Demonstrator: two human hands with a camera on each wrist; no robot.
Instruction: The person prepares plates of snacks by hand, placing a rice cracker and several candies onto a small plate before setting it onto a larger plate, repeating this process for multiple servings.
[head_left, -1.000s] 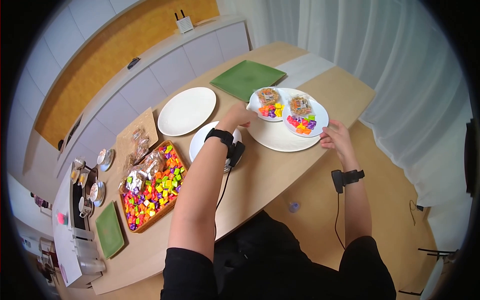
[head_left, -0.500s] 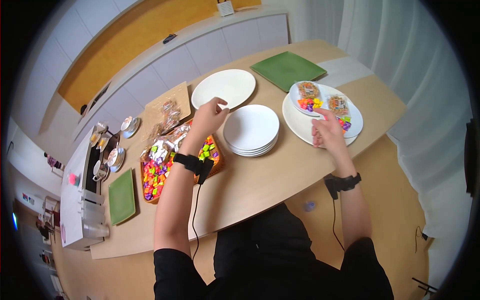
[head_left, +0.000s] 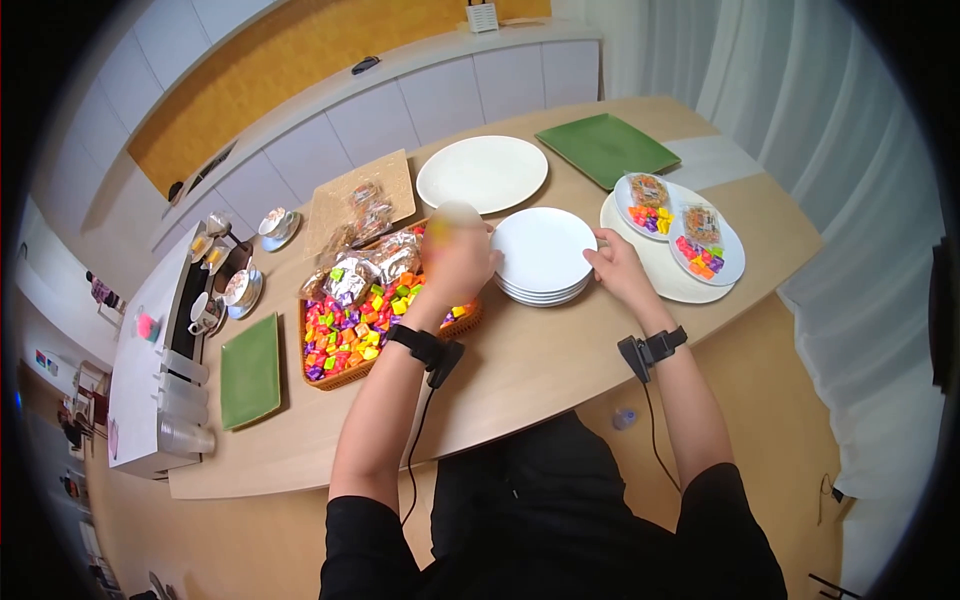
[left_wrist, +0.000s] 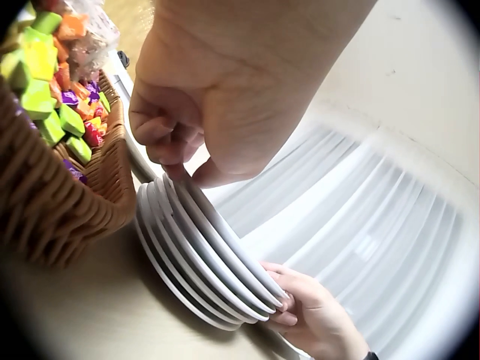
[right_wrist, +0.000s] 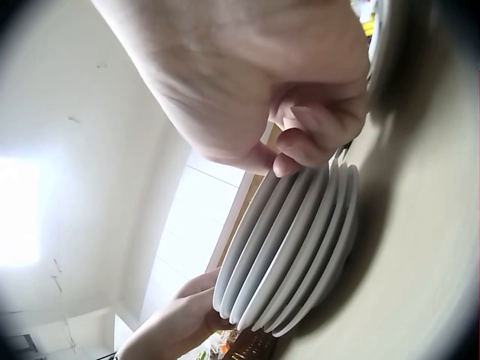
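Observation:
A stack of round white plates point(head_left: 545, 248) stands in the middle of the table. At its left side my left hand point(head_left: 458, 262) pinches the rim of an upper plate between thumb and curled fingers; part of this hand is blurred in the head view. Opposite it, my right hand point(head_left: 622, 270) pinches the right rim, and the right wrist view shows its thumb and fingertips on the upper plates point(right_wrist: 274, 225). The left wrist view has the several stacked rims point(left_wrist: 202, 255) close together, with both hands at the upper ones.
Left of the stack is a wicker basket point(head_left: 345, 378) of wrapped candies. Behind lie a large white oval plate point(head_left: 482, 172) and a green tray point(head_left: 608, 148). Two small plates with snacks and candies rest on another white plate point(head_left: 665, 285) at right. A second green tray point(head_left: 250, 372) lies far left.
Both hands have left the snack plates on the right and come to the plate stack, the left one passing over by the basket. The head view has turned left.

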